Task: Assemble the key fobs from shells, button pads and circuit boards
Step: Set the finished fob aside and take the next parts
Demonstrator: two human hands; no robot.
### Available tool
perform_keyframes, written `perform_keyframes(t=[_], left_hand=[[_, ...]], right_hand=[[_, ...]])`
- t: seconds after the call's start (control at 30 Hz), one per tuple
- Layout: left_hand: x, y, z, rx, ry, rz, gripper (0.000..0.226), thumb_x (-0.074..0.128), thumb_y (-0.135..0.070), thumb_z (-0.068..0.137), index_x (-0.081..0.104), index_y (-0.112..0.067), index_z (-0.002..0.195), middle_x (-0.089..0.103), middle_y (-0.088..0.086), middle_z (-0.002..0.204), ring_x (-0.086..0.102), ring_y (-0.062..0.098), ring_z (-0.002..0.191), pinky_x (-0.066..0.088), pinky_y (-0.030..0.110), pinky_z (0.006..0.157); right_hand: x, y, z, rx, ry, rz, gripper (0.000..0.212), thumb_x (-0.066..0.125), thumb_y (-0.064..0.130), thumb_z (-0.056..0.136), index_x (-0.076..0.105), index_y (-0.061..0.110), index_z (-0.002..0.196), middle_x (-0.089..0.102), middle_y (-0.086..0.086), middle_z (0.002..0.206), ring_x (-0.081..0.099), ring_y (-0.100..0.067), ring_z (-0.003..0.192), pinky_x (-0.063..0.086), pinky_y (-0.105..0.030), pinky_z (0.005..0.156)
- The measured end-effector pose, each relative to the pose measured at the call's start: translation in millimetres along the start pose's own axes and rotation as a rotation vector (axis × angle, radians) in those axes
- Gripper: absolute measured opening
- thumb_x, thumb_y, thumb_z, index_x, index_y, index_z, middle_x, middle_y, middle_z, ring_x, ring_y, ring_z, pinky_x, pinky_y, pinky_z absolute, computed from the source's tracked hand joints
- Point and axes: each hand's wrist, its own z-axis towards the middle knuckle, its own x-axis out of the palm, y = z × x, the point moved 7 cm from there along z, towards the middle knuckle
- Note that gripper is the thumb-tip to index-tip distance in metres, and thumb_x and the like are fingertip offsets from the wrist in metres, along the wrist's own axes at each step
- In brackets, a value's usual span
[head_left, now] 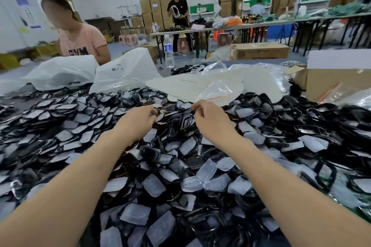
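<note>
Both hands reach over the heap of black shells (pixel 186 124) and translucent button pads (pixel 153 184) covering the desk. The left hand (pixel 138 119) is curled, its grip unclear. The right hand (pixel 208 115) pinches narrowly; what it holds is unclear

Just beyond the grip lies a clear zip bag (pixel 217 91) on white sheets (pixel 200 83). Farther off stand a water bottle (pixel 168 51) and, rightward, a cardboard box (pixel 337 78).

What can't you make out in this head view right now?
- Left hand: fingertips curl away into the pile; any held part is hidden.
- Right hand: whatever it pinches is too small and blurred.
- Circuit boards: none identifiable among black shells and translucent button pads.
</note>
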Motion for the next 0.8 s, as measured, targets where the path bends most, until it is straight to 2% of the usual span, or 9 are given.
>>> perform_keyframes(t=[0.1, 0.17, 0.37, 0.53, 0.67, 0.73, 0.8], left_hand=[[8, 14, 7, -0.002, 0.056, 0.023, 0.03, 0.049, -0.022, 0.102, 0.062, -0.018, 0.13, 0.068, 0.006, 0.126, 0.06, 0.025, 0.115, 0.046, 0.033, 0.091], [11, 22, 13, -0.002, 0.074, 0.028, 0.031, 0.049, -0.023, 0.103, 0.061, -0.018, 0.131, 0.066, 0.004, 0.129, 0.058, 0.024, 0.12, 0.045, 0.034, 0.096], [11, 42, 31, -0.012, 0.013, 0.034, 0.029, 0.05, -0.027, 0.103, 0.062, -0.018, 0.128, 0.068, 0.006, 0.123, 0.062, 0.026, 0.11, 0.049, 0.037, 0.088], [11, 47, 39, -0.003, -0.033, -0.017, 0.03, 0.047, -0.025, 0.104, 0.061, -0.014, 0.128, 0.064, 0.009, 0.125, 0.061, 0.028, 0.111, 0.05, 0.04, 0.092], [12, 29, 43, 0.09, -0.011, -0.048, 0.026, 0.051, -0.031, 0.102, 0.065, -0.018, 0.121, 0.063, 0.006, 0.113, 0.061, 0.027, 0.105, 0.051, 0.041, 0.092], [18, 16, 43, 0.144, 0.051, 0.017, 0.03, 0.053, -0.04, 0.1, 0.064, -0.021, 0.12, 0.058, 0.004, 0.109, 0.058, 0.027, 0.108, 0.049, 0.042, 0.095], [22, 7, 43, 0.166, 0.06, 0.136, 0.032, 0.053, -0.043, 0.099, 0.061, -0.02, 0.12, 0.057, 0.005, 0.114, 0.054, 0.027, 0.113, 0.046, 0.039, 0.092]], right_hand=[[17, 5, 17, 0.005, 0.058, -0.089, 0.034, 0.039, 0.016, 0.104, 0.058, 0.018, 0.133, 0.059, -0.01, 0.126, 0.058, -0.028, 0.108, 0.05, -0.043, 0.092], [27, 8, 25, -0.009, 0.1, -0.15, 0.038, 0.04, 0.016, 0.104, 0.053, 0.017, 0.14, 0.056, -0.012, 0.132, 0.056, -0.03, 0.113, 0.049, -0.045, 0.096], [56, 10, 35, -0.085, 0.235, -0.381, 0.046, 0.038, 0.019, 0.106, 0.039, 0.018, 0.152, 0.043, -0.01, 0.153, 0.046, -0.032, 0.135, 0.041, -0.047, 0.108], [63, 8, 36, -0.1, 0.22, -0.457, 0.042, 0.037, 0.02, 0.106, 0.046, 0.018, 0.146, 0.052, -0.008, 0.146, 0.047, -0.032, 0.131, 0.043, -0.047, 0.104], [59, 5, 38, -0.098, 0.173, -0.468, 0.035, 0.038, 0.019, 0.104, 0.056, 0.02, 0.134, 0.059, -0.005, 0.137, 0.049, -0.029, 0.124, 0.044, -0.045, 0.102], [57, 5, 38, -0.104, 0.151, -0.45, 0.034, 0.039, 0.02, 0.103, 0.058, 0.021, 0.131, 0.059, -0.003, 0.136, 0.05, -0.029, 0.122, 0.043, -0.044, 0.101], [54, 5, 38, -0.108, 0.105, -0.4, 0.033, 0.041, 0.02, 0.103, 0.059, 0.021, 0.13, 0.059, -0.002, 0.136, 0.05, -0.028, 0.121, 0.043, -0.044, 0.101]])
